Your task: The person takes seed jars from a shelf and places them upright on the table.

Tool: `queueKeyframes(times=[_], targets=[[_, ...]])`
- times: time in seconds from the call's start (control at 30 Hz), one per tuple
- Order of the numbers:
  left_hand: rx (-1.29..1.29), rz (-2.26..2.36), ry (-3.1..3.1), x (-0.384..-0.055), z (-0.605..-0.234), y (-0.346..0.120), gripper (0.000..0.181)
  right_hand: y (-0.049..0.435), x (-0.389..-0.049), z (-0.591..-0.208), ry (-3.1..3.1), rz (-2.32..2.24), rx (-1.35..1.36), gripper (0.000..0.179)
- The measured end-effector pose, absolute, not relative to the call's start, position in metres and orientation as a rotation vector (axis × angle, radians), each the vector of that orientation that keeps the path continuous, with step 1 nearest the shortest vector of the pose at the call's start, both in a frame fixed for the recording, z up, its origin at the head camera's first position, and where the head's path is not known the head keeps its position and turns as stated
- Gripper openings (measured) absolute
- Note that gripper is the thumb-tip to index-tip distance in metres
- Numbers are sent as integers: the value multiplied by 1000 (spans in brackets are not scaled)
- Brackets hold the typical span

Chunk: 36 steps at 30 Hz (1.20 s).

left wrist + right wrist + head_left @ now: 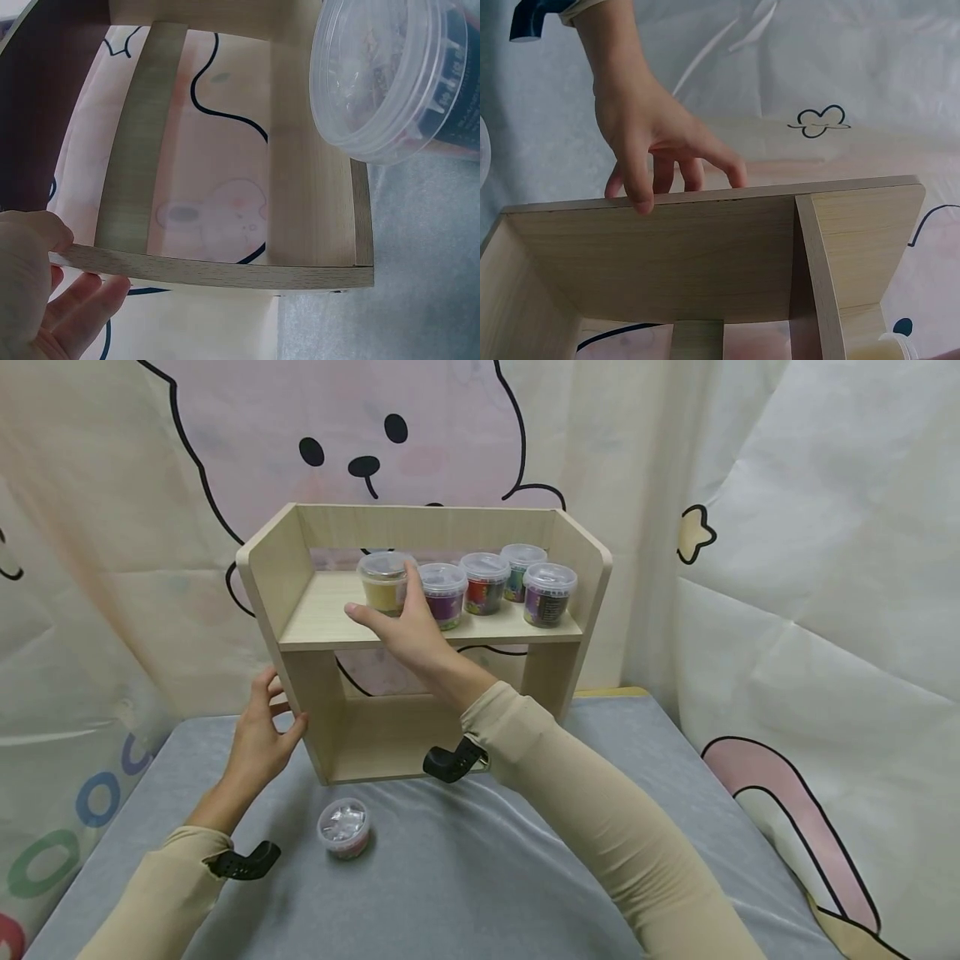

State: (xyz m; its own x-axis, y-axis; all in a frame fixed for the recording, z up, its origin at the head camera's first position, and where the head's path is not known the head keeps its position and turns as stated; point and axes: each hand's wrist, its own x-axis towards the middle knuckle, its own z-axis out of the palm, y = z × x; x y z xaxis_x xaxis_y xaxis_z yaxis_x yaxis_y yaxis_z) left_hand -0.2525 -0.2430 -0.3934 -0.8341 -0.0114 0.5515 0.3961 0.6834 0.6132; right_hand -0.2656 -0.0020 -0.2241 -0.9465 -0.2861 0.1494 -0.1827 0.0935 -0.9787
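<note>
My left hand (258, 739) grips the left side panel of a two-tier wooden shelf (318, 710). In the right wrist view its thumb lies on the panel's inner side, with the other fingers outside. My right hand (416, 631) is at the upper tier, beside a clear-lidded tub of yellow material (381, 589). Its thumb and index finger are spread wide at the tub's front and right side; the other fingers are hidden. To the right stand a purple tub (444, 606), a red tub (483, 593), a teal tub (517, 581) and a dark purple tub (547, 602).
A lidded tub with pinkish contents (345, 831) stands on the grey cloth-covered table (450, 877), in front of the shelf's left side. Printed curtains (622, 468) hang behind and at both sides. The shelf's lower tier (397, 735) has a raised wooden floor.
</note>
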Motion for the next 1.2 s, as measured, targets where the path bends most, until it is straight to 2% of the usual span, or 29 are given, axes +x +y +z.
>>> queueKeyframes(times=[0.57,0.87,1.2], targets=[[-304,-1027,-2363,-253,-395,-244,86,-21,-277,-222,2385,-2007,-368,102],[-302,-1032,-2360,-254,-394,-246,85,-30,-298,-218,2451,-1982,-318,108],[-312,-1036,-2364,-255,-394,-247,85,-33,-312,-219,2480,-1998,-278,104]])
